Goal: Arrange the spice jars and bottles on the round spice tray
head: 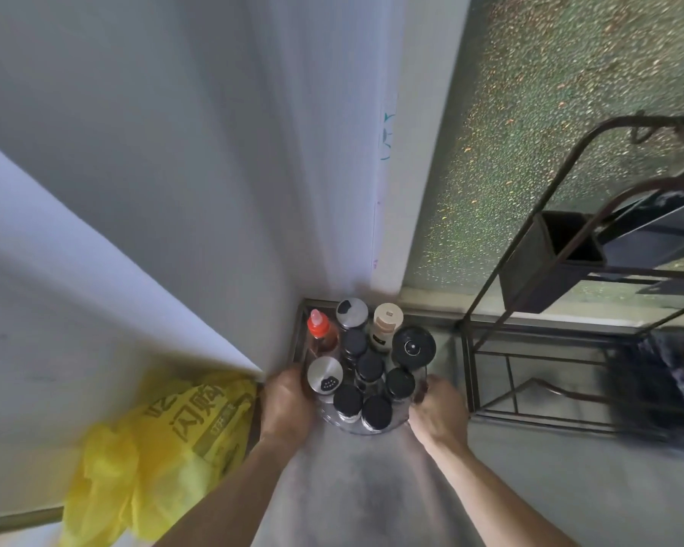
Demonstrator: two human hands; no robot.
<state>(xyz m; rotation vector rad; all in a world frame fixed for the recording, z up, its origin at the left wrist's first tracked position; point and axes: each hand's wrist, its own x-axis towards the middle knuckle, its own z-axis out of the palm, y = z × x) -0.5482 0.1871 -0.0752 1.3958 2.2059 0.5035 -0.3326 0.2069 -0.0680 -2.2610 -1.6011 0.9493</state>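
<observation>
A clear round spice tray (366, 428) sits in the counter's back corner, loaded with jars. Several black-lidded jars (348, 400) stand at its front and middle. Two silver shaker-lid jars (325, 373) are at the left and the back. A red-capped squeeze bottle (320, 329) is at the back left, a beige grinder (387, 323) at the back, and a wide black-lidded jar (413, 347) at the right. My left hand (287, 404) grips the tray's left rim. My right hand (437, 412) grips its right rim.
A white wall rises on the left and behind the tray. A yellow plastic bag (155, 448) hangs at the lower left. A dark metal wire rack (569, 349) with a black holder (549, 262) stands to the right, before a frosted window (549, 112). Grey counter (352, 487) lies below.
</observation>
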